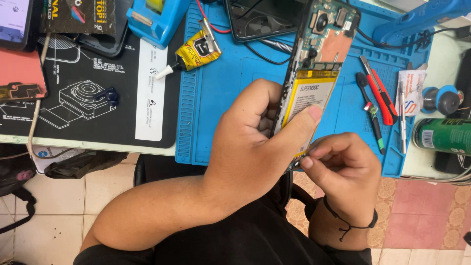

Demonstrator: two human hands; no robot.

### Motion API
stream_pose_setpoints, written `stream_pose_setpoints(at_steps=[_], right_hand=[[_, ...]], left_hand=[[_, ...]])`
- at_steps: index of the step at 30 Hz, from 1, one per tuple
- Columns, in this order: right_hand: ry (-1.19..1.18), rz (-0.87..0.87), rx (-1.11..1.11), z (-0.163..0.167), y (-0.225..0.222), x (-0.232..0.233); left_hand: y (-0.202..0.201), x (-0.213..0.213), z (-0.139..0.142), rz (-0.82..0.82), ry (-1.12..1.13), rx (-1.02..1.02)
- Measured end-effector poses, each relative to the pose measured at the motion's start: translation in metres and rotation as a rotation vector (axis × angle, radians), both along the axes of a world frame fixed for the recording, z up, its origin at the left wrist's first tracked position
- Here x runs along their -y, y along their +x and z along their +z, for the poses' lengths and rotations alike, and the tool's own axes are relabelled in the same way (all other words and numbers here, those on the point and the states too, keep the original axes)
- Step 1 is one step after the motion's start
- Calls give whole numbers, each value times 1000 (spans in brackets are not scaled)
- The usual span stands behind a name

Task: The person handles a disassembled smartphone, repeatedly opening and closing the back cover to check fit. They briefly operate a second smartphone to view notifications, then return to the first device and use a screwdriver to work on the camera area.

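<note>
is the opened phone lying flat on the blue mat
No, the left hand holds the phone tilted up above the mat.

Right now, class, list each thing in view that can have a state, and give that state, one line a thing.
Opened phone: back cover off, board and battery exposed, held tilted above the blue mat.
Left hand: gripping the phone, thumb on the battery.
Right hand: fingertips pinched at the phone's lower edge.
Glue tube: lying on its side, capped or not unclear.
Red-handled cutter: lying on the mat.
Green can: lying on its side.
</note>
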State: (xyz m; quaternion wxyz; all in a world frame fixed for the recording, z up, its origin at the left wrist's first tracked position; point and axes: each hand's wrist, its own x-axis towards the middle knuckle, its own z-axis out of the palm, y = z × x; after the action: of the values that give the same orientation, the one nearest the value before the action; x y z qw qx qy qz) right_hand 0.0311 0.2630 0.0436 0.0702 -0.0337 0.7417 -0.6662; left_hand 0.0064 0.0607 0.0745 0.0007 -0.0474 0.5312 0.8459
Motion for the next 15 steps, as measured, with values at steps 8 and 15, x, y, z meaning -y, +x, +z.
stream_pose_setpoints(at_steps=[8, 15], right_hand=[[-17, 47, 150, 1, -8, -1], [-23, 32, 180, 4, -5, 4]], left_hand=[[6, -1, -6, -8, 78, -34], [10, -2, -11, -24, 166, -74]])
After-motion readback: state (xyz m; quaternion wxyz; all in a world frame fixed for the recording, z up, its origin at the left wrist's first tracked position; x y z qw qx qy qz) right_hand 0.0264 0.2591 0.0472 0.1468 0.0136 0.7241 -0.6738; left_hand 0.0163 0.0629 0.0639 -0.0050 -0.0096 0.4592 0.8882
